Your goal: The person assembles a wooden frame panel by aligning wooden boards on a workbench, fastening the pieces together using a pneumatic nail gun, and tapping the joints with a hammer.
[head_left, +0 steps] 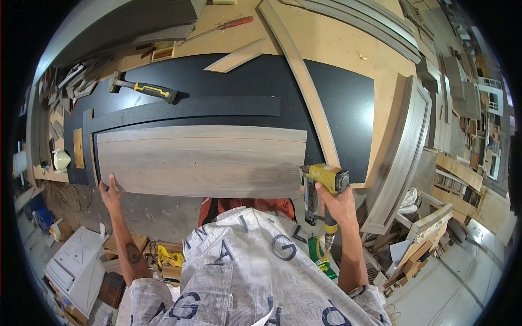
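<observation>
A grey-brown wooden panel (217,163) is laid lengthwise along the near side of the desk (348,58), over a large black board (340,103). Its left near corner is touched by the left hand (111,192), whose visible fingers (112,179) are spread in a V, one being laid over the panel's face; the others cannot be made out. At the panel's right end, a yellow and black nail gun (329,175) is held by the right hand (340,205), the fingers being wrapped round its grip; whether the panel is touched by its nose cannot be told. A hose fitting (330,233) is seen at the lower end of the grip. Just beyond the panel a dark strip (196,112) is set roughly along its far edge, and farther off a hammer (144,88) with a black and yellow handle is laid on the black board. A long pale strip (298,70) is slanted across the board, its near end being close to the nail gun. Near its far end are found a short angled offcut (235,57) and a red-handled tool (238,23). To the right, a grey framed panel (401,152) is placed at the desk's edge.
</observation>
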A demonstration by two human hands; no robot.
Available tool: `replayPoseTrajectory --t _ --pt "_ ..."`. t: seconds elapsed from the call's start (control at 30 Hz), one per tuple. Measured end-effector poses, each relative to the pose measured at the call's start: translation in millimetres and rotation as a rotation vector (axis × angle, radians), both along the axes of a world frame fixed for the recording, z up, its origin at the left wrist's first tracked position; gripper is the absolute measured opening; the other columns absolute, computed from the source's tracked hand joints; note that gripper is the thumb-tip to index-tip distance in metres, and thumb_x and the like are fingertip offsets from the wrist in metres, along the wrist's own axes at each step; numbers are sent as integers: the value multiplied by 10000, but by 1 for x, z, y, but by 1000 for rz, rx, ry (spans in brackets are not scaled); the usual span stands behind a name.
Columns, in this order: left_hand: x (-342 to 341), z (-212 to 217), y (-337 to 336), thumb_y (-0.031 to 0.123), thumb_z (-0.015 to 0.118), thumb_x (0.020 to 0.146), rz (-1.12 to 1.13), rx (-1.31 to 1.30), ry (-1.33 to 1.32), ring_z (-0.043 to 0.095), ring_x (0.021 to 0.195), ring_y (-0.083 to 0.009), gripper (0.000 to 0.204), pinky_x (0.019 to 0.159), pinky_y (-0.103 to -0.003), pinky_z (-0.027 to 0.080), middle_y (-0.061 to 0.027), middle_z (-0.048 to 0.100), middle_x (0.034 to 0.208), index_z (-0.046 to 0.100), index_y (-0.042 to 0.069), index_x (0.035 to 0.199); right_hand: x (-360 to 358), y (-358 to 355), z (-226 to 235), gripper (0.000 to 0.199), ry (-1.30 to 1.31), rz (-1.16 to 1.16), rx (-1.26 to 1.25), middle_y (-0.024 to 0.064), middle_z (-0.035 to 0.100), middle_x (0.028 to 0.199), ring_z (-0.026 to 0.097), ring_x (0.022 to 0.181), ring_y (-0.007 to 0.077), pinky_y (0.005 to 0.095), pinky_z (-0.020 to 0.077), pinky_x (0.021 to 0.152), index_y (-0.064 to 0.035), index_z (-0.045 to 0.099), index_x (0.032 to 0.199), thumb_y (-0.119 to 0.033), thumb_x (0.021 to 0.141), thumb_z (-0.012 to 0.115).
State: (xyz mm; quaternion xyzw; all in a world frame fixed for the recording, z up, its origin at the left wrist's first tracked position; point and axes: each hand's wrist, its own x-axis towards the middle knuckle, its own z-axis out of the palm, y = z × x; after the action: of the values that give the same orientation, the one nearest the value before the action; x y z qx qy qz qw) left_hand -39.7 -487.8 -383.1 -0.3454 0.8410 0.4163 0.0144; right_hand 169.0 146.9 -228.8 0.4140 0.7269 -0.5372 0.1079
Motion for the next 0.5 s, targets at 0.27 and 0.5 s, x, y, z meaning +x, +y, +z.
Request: replayPoseTrajectory --t 0.27,0.5 --pt "1 4 5 630 752 796 -49 9 -21 381 1397 -462 1149 1049 -586 448 -331 289 1542 203 -32 1558 -2 -4 2 250 16 -36 37 39 595 582 544 438 112 296 426 434 20 672 1060 -189 925 694" --pt "0 -5 -6 649 780 751 -22 -56 -13 474 1326 -451 1168 1007 -550 502 -332 358 1499 255 -23 1549 -5 -5 2 279 -28 -16 14 28 609 658 532 465 104 287 428 436 5 630 1146 -138 917 698"
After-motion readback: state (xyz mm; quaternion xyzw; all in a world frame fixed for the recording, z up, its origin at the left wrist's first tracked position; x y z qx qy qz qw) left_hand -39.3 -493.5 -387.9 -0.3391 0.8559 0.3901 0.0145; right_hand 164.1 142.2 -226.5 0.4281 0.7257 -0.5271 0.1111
